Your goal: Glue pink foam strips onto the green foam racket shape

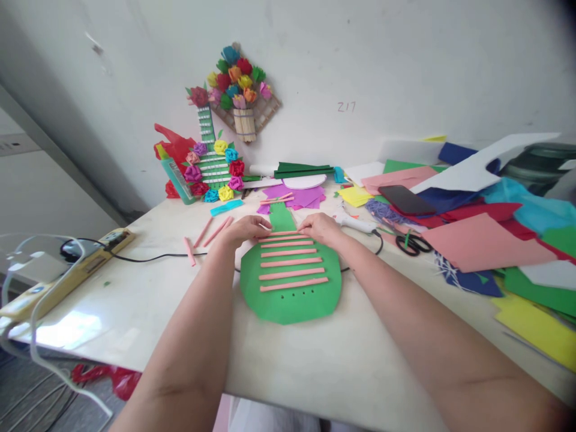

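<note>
A green guitar-shaped paper cutout lies flat on the table in front of me, its neck pointing away. Several pink paper sticks run across its body in roughly parallel rows, above a line of small dark dots. At the top of the body, my left hand pinches the left end of a pink paper stick. The fingers of my right hand are closed at its right end, by the base of the neck. My fingertips partly cover both ends.
Loose pink sticks lie left of the cutout. A white glue gun, scissors, a phone and coloured paper sheets spread over the right. A power strip with cables sits left. Behind stand a flower-trimmed guitar and a glue bottle.
</note>
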The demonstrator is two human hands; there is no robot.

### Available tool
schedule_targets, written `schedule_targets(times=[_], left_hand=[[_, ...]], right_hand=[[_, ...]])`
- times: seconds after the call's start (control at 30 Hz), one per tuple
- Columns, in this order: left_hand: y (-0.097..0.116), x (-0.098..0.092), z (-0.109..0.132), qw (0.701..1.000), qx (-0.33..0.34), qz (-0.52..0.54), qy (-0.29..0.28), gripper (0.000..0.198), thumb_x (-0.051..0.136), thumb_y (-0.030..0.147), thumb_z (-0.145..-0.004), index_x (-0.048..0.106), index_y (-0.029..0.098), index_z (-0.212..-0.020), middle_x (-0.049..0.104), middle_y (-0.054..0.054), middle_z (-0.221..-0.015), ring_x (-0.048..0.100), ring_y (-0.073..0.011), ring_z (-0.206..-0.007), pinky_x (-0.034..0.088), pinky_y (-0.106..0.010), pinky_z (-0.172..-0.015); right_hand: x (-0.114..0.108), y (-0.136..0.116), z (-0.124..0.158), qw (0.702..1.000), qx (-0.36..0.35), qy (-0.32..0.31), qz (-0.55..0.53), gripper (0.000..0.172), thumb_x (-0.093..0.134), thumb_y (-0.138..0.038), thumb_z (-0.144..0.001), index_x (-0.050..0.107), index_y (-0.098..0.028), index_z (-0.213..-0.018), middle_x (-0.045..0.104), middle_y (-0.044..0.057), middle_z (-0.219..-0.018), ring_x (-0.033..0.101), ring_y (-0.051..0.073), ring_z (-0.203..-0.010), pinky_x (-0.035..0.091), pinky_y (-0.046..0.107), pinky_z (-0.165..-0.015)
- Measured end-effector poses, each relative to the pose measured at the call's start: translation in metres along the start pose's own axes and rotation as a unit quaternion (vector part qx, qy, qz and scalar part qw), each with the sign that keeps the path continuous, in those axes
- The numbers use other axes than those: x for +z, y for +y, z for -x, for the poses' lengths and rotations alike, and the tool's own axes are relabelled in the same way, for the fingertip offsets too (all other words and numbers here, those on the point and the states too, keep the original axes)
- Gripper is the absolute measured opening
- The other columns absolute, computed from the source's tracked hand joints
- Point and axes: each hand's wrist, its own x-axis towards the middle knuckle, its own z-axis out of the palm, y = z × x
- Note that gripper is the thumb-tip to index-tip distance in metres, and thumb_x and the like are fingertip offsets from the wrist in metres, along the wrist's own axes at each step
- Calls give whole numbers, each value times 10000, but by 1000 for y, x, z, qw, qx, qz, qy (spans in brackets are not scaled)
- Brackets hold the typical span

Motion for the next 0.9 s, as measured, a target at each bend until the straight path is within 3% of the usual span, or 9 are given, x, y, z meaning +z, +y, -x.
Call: schedule_targets(times=[0.9], left_hand=[[3,0,1,998,-2,-58,22,392,710,314,-497,608,153,-840,610,-7,-643,564,-150,-643,401,-240,-565]], right_hand=[[3,4,-2,1000,-13,5,0,151,596,-276,-699,713,-284,-795,696,-36,-843,611,134,-786,416,207,-632]])
